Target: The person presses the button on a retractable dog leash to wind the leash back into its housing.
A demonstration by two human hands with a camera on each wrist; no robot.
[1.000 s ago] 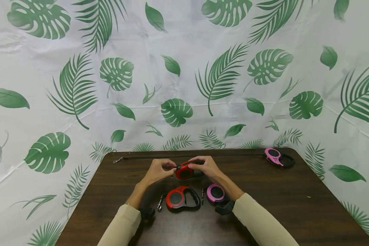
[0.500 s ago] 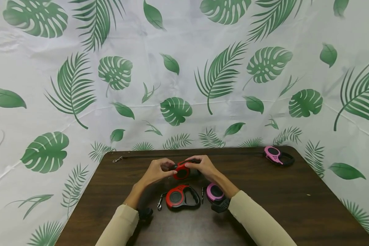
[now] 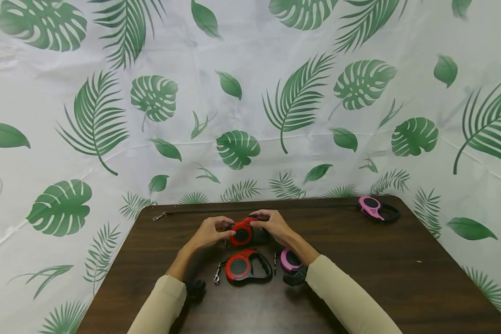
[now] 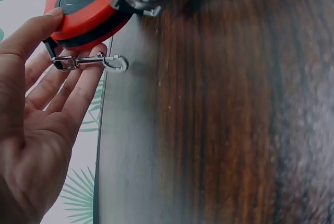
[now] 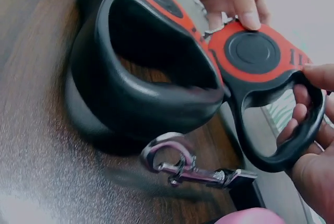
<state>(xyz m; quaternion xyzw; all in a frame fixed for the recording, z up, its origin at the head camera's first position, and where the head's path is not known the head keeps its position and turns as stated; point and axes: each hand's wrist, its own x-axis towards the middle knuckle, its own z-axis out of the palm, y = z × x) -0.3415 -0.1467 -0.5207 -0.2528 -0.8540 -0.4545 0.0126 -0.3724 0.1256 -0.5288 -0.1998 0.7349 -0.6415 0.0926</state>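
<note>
Both hands hold a red and black retractable dog leash above the table, towards its back. My left hand pinches the round casing, thumb on its face and fingers behind. My right hand grips the black handle loop, with fingers through it in the right wrist view. A metal snap hook hangs from a short black strap beside my left fingers. Directly in front lies a second red leash on the table, its snap hook to the left. A pink leash is partly hidden by my right wrist.
Another pink leash lies at the back right corner of the brown table. Its dark cord runs along the back edge to a snap hook at the left. A leaf-print cloth hangs behind.
The held red leash has shifted slightly left and turned its round face more towards the head camera. The left thumb has come onto the casing. The leashes on the table stay put.
</note>
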